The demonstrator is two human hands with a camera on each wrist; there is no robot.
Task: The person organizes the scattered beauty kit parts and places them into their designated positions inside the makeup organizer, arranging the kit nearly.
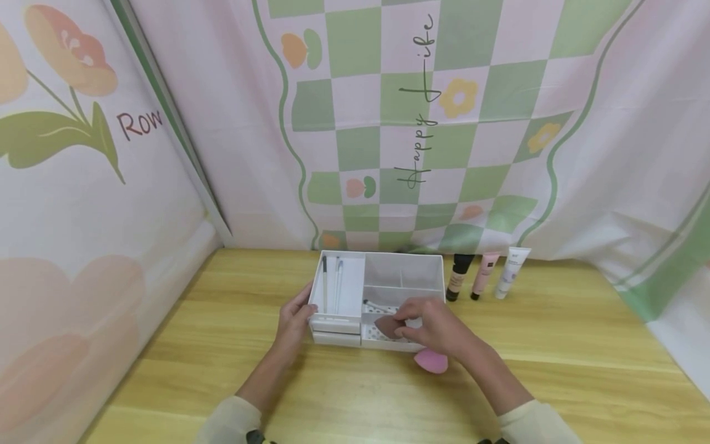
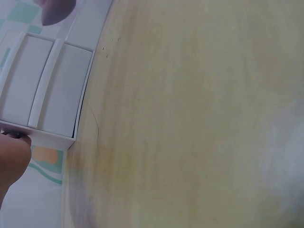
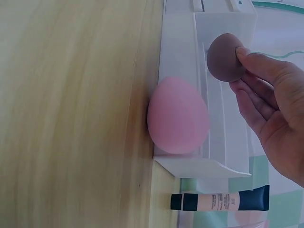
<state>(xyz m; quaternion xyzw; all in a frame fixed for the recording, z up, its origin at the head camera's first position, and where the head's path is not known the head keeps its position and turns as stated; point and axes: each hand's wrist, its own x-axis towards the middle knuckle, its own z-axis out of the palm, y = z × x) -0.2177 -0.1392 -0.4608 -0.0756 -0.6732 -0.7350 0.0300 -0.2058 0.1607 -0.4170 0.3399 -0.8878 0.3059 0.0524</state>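
Observation:
A white desktop organizer (image 1: pixel 335 338) stands on the table, with two small drawers at its front left. My left hand (image 1: pixel 293 316) holds its left side near the front corner, thumb by the top edge; the left wrist view catches part of this hand (image 2: pixel 13 159) beside the drawers. Between thumb and fingertips, my right hand (image 1: pixel 435 325) pinches a brown makeup sponge (image 3: pixel 225 58) over the front right compartment. A pink makeup sponge (image 1: pixel 431 361) lies on the table against the organizer's front, below the right hand. Inside that compartment shows a dotted lining.
Two thin brushes (image 1: pixel 338 283) lie in the organizer's left top tray. Another slim stick (image 1: pixel 379 306) lies in the right part. To the right stand a foundation tube (image 1: pixel 457 280), a pink tube (image 1: pixel 484 276) and a white tube (image 1: pixel 511 274). Patterned curtains (image 1: pixel 377 123) border the table.

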